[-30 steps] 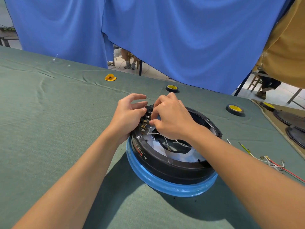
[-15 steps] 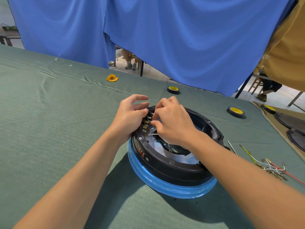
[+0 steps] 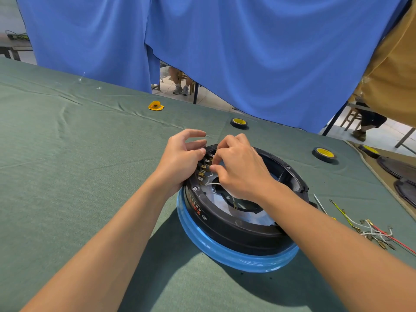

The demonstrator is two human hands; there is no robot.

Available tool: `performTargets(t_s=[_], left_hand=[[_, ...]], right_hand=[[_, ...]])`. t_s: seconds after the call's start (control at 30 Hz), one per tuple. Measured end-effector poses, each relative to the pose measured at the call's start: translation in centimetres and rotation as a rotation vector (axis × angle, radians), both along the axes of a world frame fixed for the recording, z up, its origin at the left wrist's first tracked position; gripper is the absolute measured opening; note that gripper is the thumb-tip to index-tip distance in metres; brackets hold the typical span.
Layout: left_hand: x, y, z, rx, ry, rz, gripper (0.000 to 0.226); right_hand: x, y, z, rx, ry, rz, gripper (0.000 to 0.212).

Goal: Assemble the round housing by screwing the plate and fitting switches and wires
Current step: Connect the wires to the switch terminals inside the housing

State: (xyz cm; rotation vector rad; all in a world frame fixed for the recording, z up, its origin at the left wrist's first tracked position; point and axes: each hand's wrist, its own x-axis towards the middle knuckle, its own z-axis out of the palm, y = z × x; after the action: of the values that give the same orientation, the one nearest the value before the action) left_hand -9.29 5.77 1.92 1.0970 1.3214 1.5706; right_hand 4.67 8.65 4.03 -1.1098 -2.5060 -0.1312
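At the far-left rim of the housing: stiff shell, delicate tabs

On the green table point(image 3: 78, 176) the round housing point(image 3: 238, 235) lies flat with its blue ring point(image 3: 236, 260) underneath; the switches point(image 3: 203, 170) stand in a row inside its far-left rim, brass tabs upward. I see the left hand point(image 3: 180, 163) with lower fingers curled against the outer wall there, index and thumb lifted apart; the right hand point(image 3: 240, 167) reaches inside, thumb and index closed together at one tab, I think on the end of the white wire point(image 3: 212, 183), though the tip itself is hidden. I judge the housing stiff and rather heavy, so bracing its wall is enough; the tabs look thin and may bend; the wire is soft and light; I would hold it at its metal end and push straight.
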Motion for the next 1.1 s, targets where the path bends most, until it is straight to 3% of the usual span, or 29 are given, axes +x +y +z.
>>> performTargets(t_s=[1.1], left_hand=[[0.01, 0.22, 0.06, -0.018, -0.023, -0.014, 0.038]], right_hand=[[-0.49, 0.02, -0.36, -0.041, 0.082, 0.037, 0.016]])
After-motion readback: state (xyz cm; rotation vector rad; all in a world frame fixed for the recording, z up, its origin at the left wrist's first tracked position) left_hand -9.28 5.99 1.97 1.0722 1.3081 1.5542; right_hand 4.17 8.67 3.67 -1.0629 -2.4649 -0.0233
